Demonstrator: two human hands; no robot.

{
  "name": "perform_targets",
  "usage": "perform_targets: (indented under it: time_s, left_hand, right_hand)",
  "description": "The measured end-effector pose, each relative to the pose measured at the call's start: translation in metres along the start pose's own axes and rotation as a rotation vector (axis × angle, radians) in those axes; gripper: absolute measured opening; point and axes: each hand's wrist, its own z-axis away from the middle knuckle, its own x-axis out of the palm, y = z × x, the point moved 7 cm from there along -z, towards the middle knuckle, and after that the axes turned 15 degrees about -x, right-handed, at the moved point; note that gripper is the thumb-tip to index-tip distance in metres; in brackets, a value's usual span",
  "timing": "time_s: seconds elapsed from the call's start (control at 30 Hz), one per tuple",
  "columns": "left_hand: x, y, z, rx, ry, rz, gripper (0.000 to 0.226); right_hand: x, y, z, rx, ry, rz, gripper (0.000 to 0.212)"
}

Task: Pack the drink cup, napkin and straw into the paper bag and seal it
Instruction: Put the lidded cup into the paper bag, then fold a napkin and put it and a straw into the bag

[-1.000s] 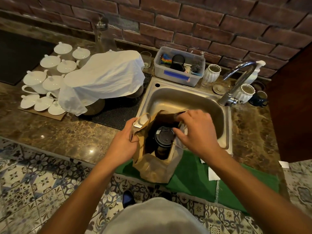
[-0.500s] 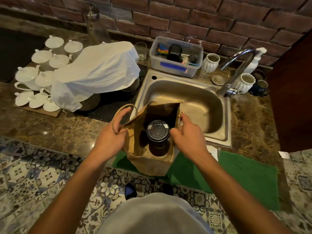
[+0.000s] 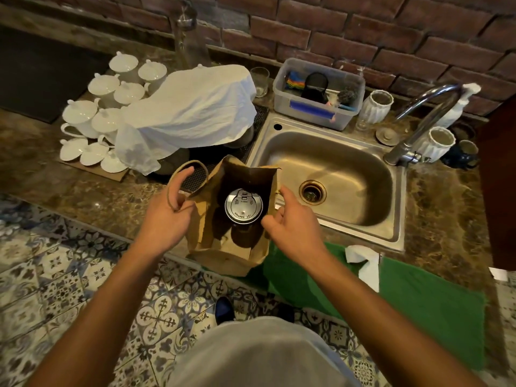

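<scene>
The dark drink cup with the black plastic lid (image 3: 243, 205) is seen upright inside the open brown paper bag (image 3: 223, 247), which stands at the front edge of the brown marble counter (image 3: 69, 188), just left of the steel sink (image 3: 335, 174). The bag mouth is held spread, likely so napkin and straw can be dropped in. The left hand (image 3: 167, 216) is curled round the twine handle (image 3: 178, 174); the right hand (image 3: 287, 222) pinches the right rim. A crumpled white napkin (image 3: 363, 261) lies on the green mat (image 3: 418, 303), not yet packed. No straw can be made out. Embossed lid lettering is visible; only part of "CAUTION" is readable.
</scene>
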Motion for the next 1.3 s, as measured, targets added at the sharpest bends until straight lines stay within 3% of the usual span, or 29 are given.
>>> perform_targets:
  time_s: [0.1, 0.4, 0.63, 0.77, 0.93, 1.07, 1.3]
  left_hand:
    - [0.003, -0.006, 0.006, -0.059, -0.003, 0.013, 0.061]
    - [-0.002, 0.010, 0.033, 0.084, 0.052, 0.060, 0.071]
    - [-0.013, 0.053, 0.075, 0.254, 0.070, 0.032, 0.084]
    - [0.006, 0.104, 0.110, 0.457, 0.146, -0.001, 0.076]
    - [0.055, 0.151, 0.135, 0.581, 0.323, -0.047, 0.053]
    - [0.110, 0.168, 0.145, 0.637, 0.202, 0.017, 0.047]
    - [0.207, 0.148, 0.119, 0.519, -0.146, 0.053, 0.046]
  right_hand:
    - [0.003, -0.001, 0.001, 0.003, -0.008, 0.006, 0.078]
    - [-0.008, -0.004, 0.006, 0.014, 0.032, -0.059, 0.088]
    - [-0.056, 0.023, 0.016, 0.010, 0.202, -0.096, 0.076]
    - [-0.076, 0.057, 0.037, 0.041, 0.227, -0.132, 0.076]
    - [-0.091, 0.108, 0.068, 0.138, 0.195, -0.089, 0.081]
    - [-0.110, 0.153, 0.106, 0.244, 0.260, -0.101, 0.071]
    - [-0.124, 0.217, 0.158, 0.447, 0.396, -0.091, 0.069]
